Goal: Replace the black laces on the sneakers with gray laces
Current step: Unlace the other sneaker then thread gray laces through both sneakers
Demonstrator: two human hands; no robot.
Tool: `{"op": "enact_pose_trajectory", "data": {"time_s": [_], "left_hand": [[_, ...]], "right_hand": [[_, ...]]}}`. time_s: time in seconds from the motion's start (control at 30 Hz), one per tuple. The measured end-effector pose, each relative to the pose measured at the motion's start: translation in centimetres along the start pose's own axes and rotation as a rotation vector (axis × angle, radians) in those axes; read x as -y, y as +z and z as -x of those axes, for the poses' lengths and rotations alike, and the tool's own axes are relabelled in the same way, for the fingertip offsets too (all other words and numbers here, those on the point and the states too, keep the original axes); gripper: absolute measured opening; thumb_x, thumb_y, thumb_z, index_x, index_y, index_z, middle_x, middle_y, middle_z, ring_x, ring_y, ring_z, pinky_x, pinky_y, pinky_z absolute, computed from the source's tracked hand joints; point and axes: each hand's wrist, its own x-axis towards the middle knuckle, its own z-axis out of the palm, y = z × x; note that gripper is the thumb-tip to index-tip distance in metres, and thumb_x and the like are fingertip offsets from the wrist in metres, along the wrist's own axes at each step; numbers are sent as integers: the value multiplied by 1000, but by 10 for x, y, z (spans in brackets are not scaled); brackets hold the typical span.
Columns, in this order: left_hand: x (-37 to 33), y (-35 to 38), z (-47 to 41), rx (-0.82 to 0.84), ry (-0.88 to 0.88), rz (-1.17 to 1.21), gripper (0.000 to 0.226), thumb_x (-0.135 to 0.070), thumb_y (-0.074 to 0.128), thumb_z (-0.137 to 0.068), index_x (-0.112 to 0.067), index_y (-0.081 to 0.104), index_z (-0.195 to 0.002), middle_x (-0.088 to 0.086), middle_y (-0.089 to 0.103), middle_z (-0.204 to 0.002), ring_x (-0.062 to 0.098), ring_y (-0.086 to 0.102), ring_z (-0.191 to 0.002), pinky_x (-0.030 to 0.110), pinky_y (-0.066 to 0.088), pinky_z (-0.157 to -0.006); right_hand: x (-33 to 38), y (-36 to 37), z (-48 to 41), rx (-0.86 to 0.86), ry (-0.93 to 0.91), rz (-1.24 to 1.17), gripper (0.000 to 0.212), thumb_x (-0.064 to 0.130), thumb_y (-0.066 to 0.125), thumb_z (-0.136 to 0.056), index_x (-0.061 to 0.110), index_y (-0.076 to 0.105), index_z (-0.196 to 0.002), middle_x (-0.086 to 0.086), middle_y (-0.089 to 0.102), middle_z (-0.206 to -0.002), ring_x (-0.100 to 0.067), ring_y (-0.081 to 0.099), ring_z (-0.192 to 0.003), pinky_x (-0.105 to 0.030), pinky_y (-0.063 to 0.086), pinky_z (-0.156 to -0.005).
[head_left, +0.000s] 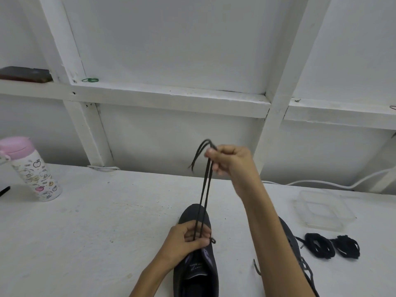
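Sneaker (196, 275), dark with a lilac lining, lies nearest on the white worktop (85, 232) with its toe pointing away. The left hand (184, 239) rests across its upper. Its fingers are curled and pressed together there, pinching two strands of the dark lace (205, 189) just above the eyelets. A small loop of lace sticks out beside the fingertips.

To the right, partly hidden behind the right forearm, a second dark sneaker (289, 234) lies with its lace loose. Just beyond it are two coiled bundles of black laces (319, 245), side by side on the worktop. A clear plastic container (334, 227) sits a little farther back.

The two strands rise taut from the sneaker to the right hand (231, 161), raised well above the worktop. Its thumb and fingers pinch both strands together, and the free ends droop over to the left.

At far left stands a bottle (34, 172) with a pink lid and fruit print. A white cable (321, 182) runs along the wall. On the white ledge above lie green rubber bands (90, 80) and a flat dark object (25, 74).
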Motion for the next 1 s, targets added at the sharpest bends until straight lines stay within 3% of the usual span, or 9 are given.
{"op": "enact_pose_trajectory", "data": {"time_s": [0.2, 0.27, 0.33, 0.4, 0.47, 0.6, 0.7, 0.8, 1.0], "left_hand": [[-6, -4, 0, 30, -3, -11, 14, -5, 72, -83, -10, 73, -96, 5, 75, -91, 16, 71, -91, 22, 53, -84], [-12, -4, 0, 27, 11, 54, 11, -4, 64, -90, -2, 71, -98, 13, 74, -88, 20, 72, -86, 23, 54, -81], [-18, -5, -1, 10, 26, 76, 15, -5, 58, -93, 1, 71, -98, 15, 74, -87, 19, 71, -82, 23, 54, -79], [-22, -5, -4, 3, 33, 66, 16, -7, 58, -94, 0, 72, -98, 12, 75, -87, 19, 72, -82, 23, 54, -79], [-23, -5, -7, -5, 43, 2, 16, -12, 59, -94, -5, 73, -97, 8, 76, -87, 19, 72, -85, 26, 54, -84], [-20, -8, -9, -67, 97, -191, 11, -26, 68, -89, -26, 74, -98, -10, 75, -93, 8, 69, -92, 26, 53, -87], [-12, -11, -5, -1, 84, -320, 35, -51, 75, -72, -43, 65, -105, -22, 67, -108, 1, 61, -106, 20, 49, -90], [-3, -9, 0, 27, 11, -264, 52, -60, 77, -61, -45, 62, -108, -24, 63, -113, -2, 58, -109, 17, 47, -91], [-3, -10, 2, 20, -28, -204, 53, -56, 81, -57, -44, 65, -106, -22, 64, -112, -3, 59, -106, 13, 48, -86]], "right_hand": [[-11, 5, -33, -48, 15, -77, 7, 6, 66, -90, 0, 69, -86, -10, 67, -71, -16, 59, -53, -20, 53, -54], [-36, -3, -32, -38, 137, 209, 14, 16, 70, -89, 1, 67, -90, -15, 69, -80, -22, 66, -59, -29, 58, -57], [-59, -16, -21, 75, 303, 616, 40, 36, 72, -86, -4, 67, -89, -18, 71, -83, -23, 69, -57, -36, 59, -58], [-72, -22, -1, 324, 489, 772, 50, 51, 67, -86, 1, 70, -82, -11, 71, -77, -20, 68, -58, -27, 53, -52], [-80, -20, 19, 472, 491, 670, 48, 49, 67, -87, 3, 69, -76, -11, 68, -70, -19, 63, -61, -20, 42, -50], [-90, -9, 41, 183, 274, 321, 22, 18, 77, -83, -3, 71, -77, -13, 59, -63, -11, 50, -50, -15, 37, -49], [-88, -8, 45, 133, 227, 331, 15, 16, 78, -80, 2, 74, -75, -11, 60, -59, -14, 51, -53, -15, 37, -49], [-81, -4, 48, 127, 202, 322, 20, 11, 78, -79, -7, 70, -74, -10, 57, -55, -14, 49, -48, -16, 37, -47], [-55, 2, 35, 63, 89, 203, 17, 2, 76, -79, -11, 68, -73, -8, 52, -59, -11, 44, -45, -17, 35, -46]]}}
